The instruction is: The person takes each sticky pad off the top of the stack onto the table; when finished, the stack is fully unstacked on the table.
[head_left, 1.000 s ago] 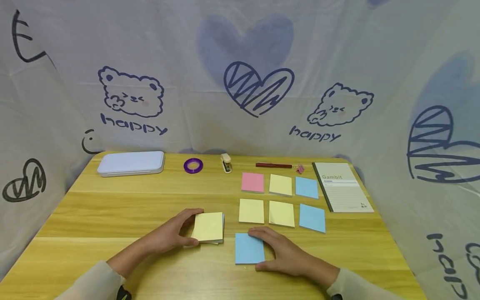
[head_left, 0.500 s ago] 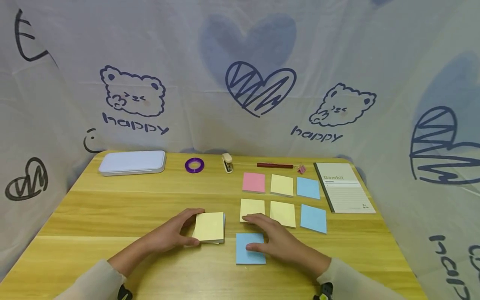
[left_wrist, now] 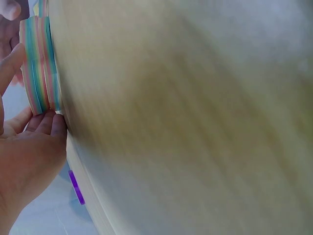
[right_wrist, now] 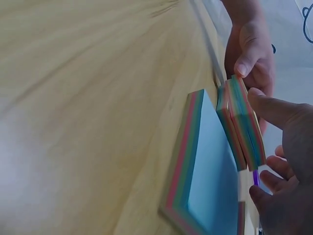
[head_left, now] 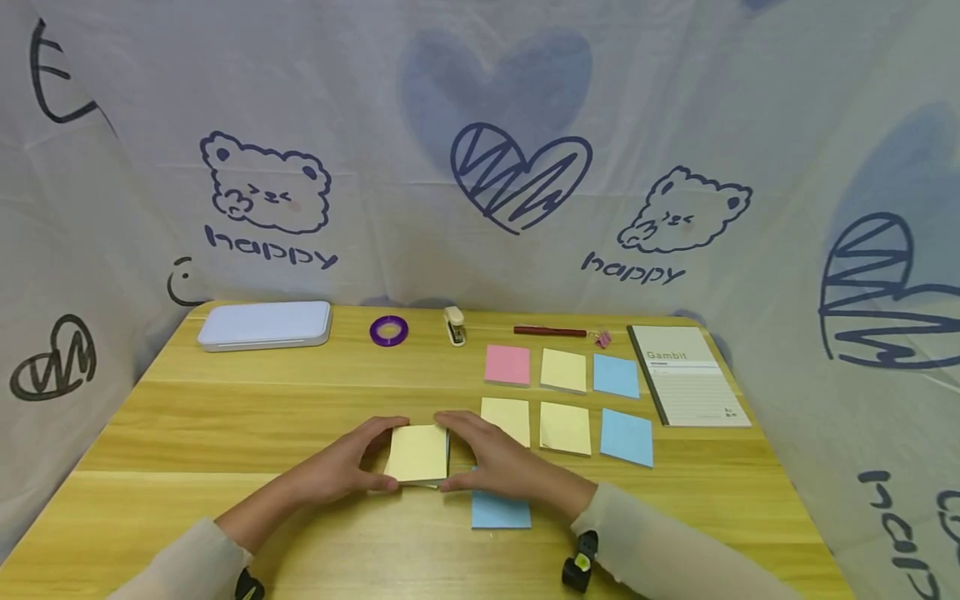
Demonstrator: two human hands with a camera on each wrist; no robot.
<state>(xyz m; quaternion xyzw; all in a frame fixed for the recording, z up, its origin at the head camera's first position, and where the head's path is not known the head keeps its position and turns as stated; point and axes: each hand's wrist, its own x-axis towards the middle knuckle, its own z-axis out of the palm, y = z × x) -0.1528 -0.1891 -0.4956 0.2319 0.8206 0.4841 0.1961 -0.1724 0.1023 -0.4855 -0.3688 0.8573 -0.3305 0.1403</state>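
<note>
A stack of sticky note pads point(head_left: 417, 454), yellow on top, lies mid-table; its layered rainbow edges show in both wrist views. My left hand point(head_left: 341, 467) holds the stack from the left, thumb at the near corner and fingers at the far one. From the right, my right hand point(head_left: 506, 462) spans the same stack, thumb tip right at its near corner and index fingertip beside the far corner. In the right wrist view, its other fingers point(right_wrist: 276, 181) sit just off the stack's end. Under the right hand is a blue sticky note pad point(head_left: 500, 510), partly hidden.
Right of the stack lie two rows of pads: a pink pad point(head_left: 507, 365), yellow pads point(head_left: 565, 428) and blue pads point(head_left: 627, 437). Along the back are a white case point(head_left: 264, 325), purple tape point(head_left: 388, 331), a stapler point(head_left: 454, 326), a dark red pen point(head_left: 550, 332) and a notebook point(head_left: 688, 375).
My right hand has left the blue pad and moved left, over its far part, to the stack's right side. The left hand has stayed at the stack.
</note>
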